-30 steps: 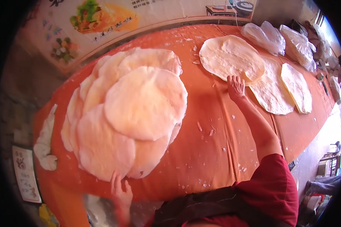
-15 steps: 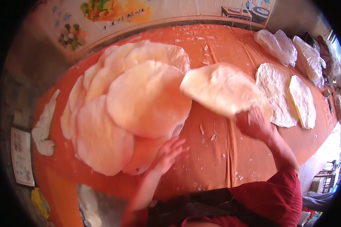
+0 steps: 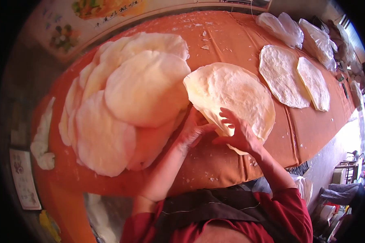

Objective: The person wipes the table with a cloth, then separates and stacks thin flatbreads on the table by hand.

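Note:
A large, round, thin flatbread point(image 3: 235, 89) lies on the orange cloth in front of me, its near edge folded slightly. My left hand point(image 3: 194, 128) is at its lower left edge, thumb stretched away from the fingers; the fingertips are partly lost in shadow. Over the near edge of the same flatbread is my right hand point(image 3: 242, 133), its fingers spread and curved, gripping nothing visible. To the left, a spread of several overlapping flatbreads point(image 3: 144, 91) covers the cloth, close beside my left hand.
Another flatbread point(image 3: 282, 75) and a folded one point(image 3: 314, 83) lie on the right of the orange cloth point(image 3: 215, 162). Clear plastic bags point(image 3: 280, 29) stand at the far right edge. A crumpled white cloth point(image 3: 44, 141) lies at the left edge.
The flatbread my right hand was carrying by its edge now lies on the cloth, and that hand has loosened. My left hand has moved up and right to its edge. The view has shifted.

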The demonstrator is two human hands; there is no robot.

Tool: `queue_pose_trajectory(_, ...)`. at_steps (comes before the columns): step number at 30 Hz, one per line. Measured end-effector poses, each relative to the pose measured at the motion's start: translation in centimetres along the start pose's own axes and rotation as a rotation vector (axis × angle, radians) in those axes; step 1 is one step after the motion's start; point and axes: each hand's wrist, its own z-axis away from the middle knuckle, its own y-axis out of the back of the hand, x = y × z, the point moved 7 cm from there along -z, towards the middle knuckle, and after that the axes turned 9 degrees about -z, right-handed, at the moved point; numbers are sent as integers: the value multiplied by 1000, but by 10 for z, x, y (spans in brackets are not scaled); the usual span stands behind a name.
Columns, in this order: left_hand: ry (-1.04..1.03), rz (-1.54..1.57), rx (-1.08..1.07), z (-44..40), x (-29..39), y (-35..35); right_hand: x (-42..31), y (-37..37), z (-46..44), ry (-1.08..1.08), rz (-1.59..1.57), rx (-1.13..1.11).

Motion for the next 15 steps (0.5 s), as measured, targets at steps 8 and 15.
queue_pose_trajectory(8, -7, 221, -99, 5, -2, 1, 17, 33, -16, -219, -5, 90)
queue_pose_trajectory(15, 20, -317, 186, 3, -23, 35, 0, 15, -20, 247, 587, 117)
